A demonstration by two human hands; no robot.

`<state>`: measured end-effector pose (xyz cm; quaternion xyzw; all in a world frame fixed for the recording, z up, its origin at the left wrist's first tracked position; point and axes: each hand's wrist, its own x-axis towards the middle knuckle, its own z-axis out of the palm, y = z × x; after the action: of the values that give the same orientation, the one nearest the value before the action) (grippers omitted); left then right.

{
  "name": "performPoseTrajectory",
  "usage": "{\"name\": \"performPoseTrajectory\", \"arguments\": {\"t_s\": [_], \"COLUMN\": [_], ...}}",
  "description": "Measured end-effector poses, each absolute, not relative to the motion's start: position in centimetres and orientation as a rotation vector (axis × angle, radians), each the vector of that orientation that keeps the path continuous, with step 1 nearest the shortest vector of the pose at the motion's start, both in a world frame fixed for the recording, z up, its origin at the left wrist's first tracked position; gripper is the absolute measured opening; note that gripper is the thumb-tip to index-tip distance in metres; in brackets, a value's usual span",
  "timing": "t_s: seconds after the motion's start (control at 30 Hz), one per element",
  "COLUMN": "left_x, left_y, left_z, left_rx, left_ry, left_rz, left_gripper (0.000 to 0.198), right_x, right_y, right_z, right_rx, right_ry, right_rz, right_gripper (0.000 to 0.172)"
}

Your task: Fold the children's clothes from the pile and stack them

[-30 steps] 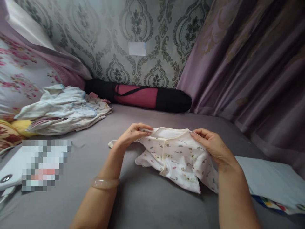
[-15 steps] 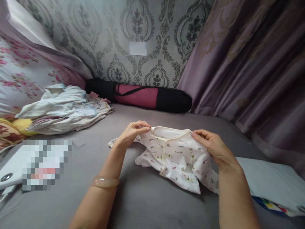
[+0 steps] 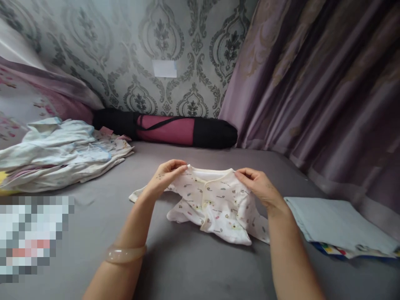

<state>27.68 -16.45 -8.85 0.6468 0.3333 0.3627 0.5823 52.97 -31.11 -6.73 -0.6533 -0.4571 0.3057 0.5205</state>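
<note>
The left hand (image 3: 167, 173) and the right hand (image 3: 258, 183) are grasping one baby shirt (image 3: 215, 204), each pinching a shoulder between thumb and fingertips on either side of the neckline. Gripping it at these two opposite points is seemingly serving to stretch the collar between the hands and to make the printed front face up. The shirt is lying in the middle of a grey bedsheet (image 3: 187, 271), its collar pointing toward the wall and its hem toward the person; the flat surface is probably helping the loose lower half to spread, though the fabric is creasing near the front closure. One sleeve is reaching out behind the left forearm, and the other is slanting down toward the right forearm.

As for numbers, two hands are working on one shirt, and one pale bangle (image 3: 126, 254) is circling the left forearm. One long black-and-magenta bag (image 3: 165, 130) is resting along the wall, likely tucked there to be out of the way. One white card (image 3: 164, 68) is showing on the patterned wallpaper (image 3: 193, 46). One pale blue folded bundle (image 3: 340, 223) is lying to the right. One pile of clothes (image 3: 68, 150) is sitting at the left; its layers are overlapping too much for a sure count.
</note>
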Motion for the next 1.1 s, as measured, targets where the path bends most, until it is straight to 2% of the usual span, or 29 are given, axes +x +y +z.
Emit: {"name": "performPoseTrajectory", "arguments": {"t_s": [0.1,0.33,0.63,0.77,0.93,1.1], "left_x": [27.3,27.3,25.2,25.7,26.0,24.4], "left_y": [-16.6,-16.3,-15.7,-16.3,-17.6,-18.1], "left_z": [-8.5,-8.8,-8.8,-8.4,-7.4,-4.2], "left_rx": [1.561,1.474,1.786,1.831,1.891,2.099], "left_ry": [0.786,0.824,0.765,0.817,0.792,0.747], "left_rz": [0.77,0.841,0.59,0.751,1.088,1.174], "left_gripper": [0.04,0.037,0.046,0.05,0.042,0.036], "right_x": [52.5,52.4,53.2,52.9,52.3,52.2], "right_y": [-31.1,-30.8,-31.6,-31.3,-31.4,-32.7], "right_z": [-6.5,-6.9,-6.9,-6.8,-5.6,-2.8], "right_rx": [-1.581,-1.586,-1.652,-1.623,-1.55,-1.504], "right_ry": [-1.079,-1.108,-1.255,-1.322,-1.43,-1.442], "right_rz": [0.735,0.735,0.764,0.558,0.251,0.353], "right_gripper": [0.039,0.043,0.039,0.035,0.034,0.037]}}
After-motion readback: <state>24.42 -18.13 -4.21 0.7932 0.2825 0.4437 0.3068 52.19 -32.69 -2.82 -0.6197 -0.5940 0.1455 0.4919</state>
